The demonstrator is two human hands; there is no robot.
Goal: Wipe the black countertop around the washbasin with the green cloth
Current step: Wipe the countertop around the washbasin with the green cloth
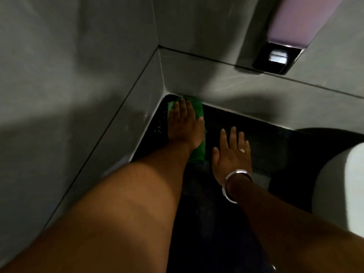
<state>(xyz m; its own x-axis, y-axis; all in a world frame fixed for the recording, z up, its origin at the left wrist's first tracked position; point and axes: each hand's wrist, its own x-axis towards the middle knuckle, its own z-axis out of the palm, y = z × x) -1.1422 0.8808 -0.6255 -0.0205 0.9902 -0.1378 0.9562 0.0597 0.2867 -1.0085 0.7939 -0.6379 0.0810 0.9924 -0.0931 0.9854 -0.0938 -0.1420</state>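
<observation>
Left hand [184,125] is pressing flat on the cloth [198,150], fingers together, right up in the back corner of the countertop [260,134] where the walls [78,75] meet. Right hand [231,154] is lying beside it, fingers spread, palm on the counter. Basin [338,184] is sitting off right.

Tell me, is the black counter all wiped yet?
Not yet. The left hand presses the flat green cloth into the far corner of the shiny black countertop, so wiping is under way. Pale specks remain beside the cloth. The right hand rests flat on the counter. The stretch toward the white washbasin looks dark; whether it's clean, I can't tell.
</observation>
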